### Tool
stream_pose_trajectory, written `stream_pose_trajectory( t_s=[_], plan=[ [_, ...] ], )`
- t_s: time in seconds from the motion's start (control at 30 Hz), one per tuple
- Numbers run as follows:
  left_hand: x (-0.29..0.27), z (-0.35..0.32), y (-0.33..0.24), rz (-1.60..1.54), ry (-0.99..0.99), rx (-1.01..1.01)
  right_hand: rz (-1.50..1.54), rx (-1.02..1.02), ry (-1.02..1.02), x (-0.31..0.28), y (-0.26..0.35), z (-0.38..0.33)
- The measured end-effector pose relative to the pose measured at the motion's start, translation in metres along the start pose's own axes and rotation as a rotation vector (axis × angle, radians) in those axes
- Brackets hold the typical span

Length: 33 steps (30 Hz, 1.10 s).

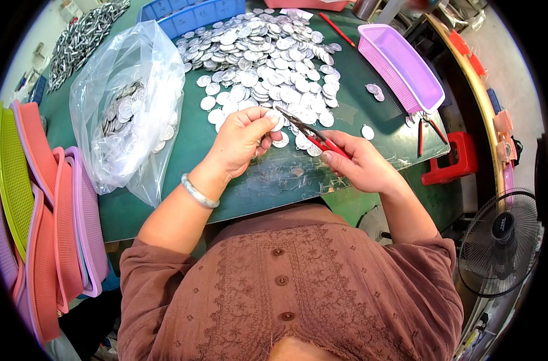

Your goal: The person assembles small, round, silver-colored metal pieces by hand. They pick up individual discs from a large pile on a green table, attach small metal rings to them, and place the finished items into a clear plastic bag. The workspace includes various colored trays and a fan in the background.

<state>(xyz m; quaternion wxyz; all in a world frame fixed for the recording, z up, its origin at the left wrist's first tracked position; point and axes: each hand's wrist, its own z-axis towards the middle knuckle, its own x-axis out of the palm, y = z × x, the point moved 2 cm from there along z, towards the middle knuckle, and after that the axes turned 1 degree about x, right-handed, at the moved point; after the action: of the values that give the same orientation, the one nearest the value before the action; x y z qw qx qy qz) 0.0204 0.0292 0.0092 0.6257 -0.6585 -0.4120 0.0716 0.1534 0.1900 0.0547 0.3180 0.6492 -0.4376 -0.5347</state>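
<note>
Between its thumb and fingers, my left hand [245, 137] pinches a round silver medallion [274, 120] at the near edge of a heap. My right hand [363, 161] is closed around the red handles of a pair of pliers [310, 133]. The dark jaws point up and left and meet the rim of the pinched medallion; whether they grip it is too small to tell. Beyond both hands spreads a large pile of similar silver medallions [256, 51], some lying loose close to my fingers. Several lie just under the pliers.
A clear plastic bag [126, 114] with medallions stands at left, a blue bin [192, 15] behind. Metal parts [84, 42] lie far left. Right are a purple basket [400, 66], second pliers [427, 132], a red stool [453, 159] and a fan [502, 234]. Stacked colored baskets [51, 222] flank my left.
</note>
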Motion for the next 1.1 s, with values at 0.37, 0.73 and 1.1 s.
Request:
stream_pose_trajectory(
  t_s=[0.37, 0.73, 1.1],
  plan=[
    [-0.002, 0.002, 0.003, 0.015, 0.001, -0.014, -0.193, -0.075, -0.027, -0.001, 0.006, 0.004],
    [-0.003, 0.003, 0.002, 0.130, -0.112, -0.004, -0.369, -0.118, -0.134, 0.004, 0.004, 0.016],
    [-0.005, 0.003, 0.001, 0.136, -0.214, 0.020, -0.628, -0.209, -0.238, 0.008, -0.005, 0.025]
  ],
)
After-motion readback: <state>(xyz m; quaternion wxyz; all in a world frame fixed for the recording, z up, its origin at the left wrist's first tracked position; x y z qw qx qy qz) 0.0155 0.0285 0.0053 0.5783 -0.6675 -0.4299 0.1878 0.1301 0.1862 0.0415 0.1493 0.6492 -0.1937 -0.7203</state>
